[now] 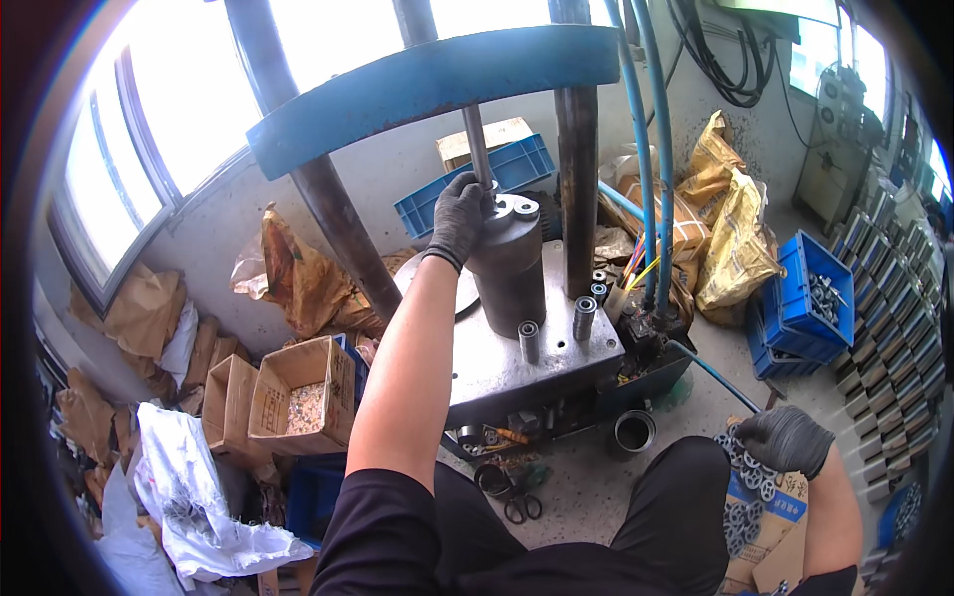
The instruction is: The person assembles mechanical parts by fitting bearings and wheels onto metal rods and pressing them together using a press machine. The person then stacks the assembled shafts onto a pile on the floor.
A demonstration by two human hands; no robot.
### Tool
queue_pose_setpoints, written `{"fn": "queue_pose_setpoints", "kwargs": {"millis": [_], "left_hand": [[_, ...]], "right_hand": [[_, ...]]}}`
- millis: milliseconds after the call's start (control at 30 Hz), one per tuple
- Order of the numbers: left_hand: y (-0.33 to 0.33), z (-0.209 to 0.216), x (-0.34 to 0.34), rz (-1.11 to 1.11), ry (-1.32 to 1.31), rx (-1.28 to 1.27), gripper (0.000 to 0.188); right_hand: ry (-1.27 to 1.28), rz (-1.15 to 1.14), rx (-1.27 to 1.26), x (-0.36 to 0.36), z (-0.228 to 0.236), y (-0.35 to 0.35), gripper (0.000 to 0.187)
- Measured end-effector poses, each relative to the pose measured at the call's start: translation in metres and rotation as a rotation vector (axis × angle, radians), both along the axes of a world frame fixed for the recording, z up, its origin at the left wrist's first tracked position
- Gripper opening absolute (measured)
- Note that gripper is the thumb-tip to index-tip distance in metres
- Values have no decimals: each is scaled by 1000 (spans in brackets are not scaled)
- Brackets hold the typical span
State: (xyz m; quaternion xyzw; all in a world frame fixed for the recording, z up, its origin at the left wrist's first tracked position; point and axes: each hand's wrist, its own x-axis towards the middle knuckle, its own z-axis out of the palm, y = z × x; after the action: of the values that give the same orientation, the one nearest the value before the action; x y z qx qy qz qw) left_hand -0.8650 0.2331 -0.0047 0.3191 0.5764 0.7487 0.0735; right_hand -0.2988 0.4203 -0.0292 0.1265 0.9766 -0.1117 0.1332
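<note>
My left hand (pixel 460 215), in a dark glove, reaches to the top of a dark metal cylinder (pixel 509 268). Its fingers close around the lower end of an upright steel rod (pixel 477 144); what they pinch there is hidden. A small ringed sleeve (pixel 526 210) sits in the cylinder's top beside the hand. The cylinder stands on the steel press table (pixel 497 375). Low on the right, my gloved right hand (pixel 787 440) curls around the end of a blue lever (pixel 714 375). Just below it, several spoked metal wheels (pixel 740 521) lie on cardboard.
Small metal sleeves (pixel 584 318) stand on the table's right corner. A blue crossbeam (pixel 437 84) spans overhead between dark columns (pixel 576 179). Open cartons (pixel 303 397) and a white sack (pixel 194 497) lie left. Blue crates (pixel 810 298) and stacked metal parts (pixel 884 348) line the right.
</note>
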Motion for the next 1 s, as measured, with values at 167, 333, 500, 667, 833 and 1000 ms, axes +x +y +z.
{"fn": "queue_pose_setpoints", "kwargs": {"millis": [167,333,500,667,833,1000], "left_hand": [[2,1,7,-16,2,5,24],[-1,1,7,0,-18,7,26],[-1,6,18,10,28,-31,26],[7,4,14,-59,7,67,28],[-6,-8,1,363,57,269,26],[1,1,30,433,233,-16,31]], "right_hand": [[513,-147,-28,-13,11,6,24],[1157,-45,275,-76,36,33,13],[1318,-15,376,-161,78,86,9],[1187,-122,359,-204,91,122,28],[1088,-189,381,-211,90,128,29],[1034,-225,354,-207,89,128,23]]}}
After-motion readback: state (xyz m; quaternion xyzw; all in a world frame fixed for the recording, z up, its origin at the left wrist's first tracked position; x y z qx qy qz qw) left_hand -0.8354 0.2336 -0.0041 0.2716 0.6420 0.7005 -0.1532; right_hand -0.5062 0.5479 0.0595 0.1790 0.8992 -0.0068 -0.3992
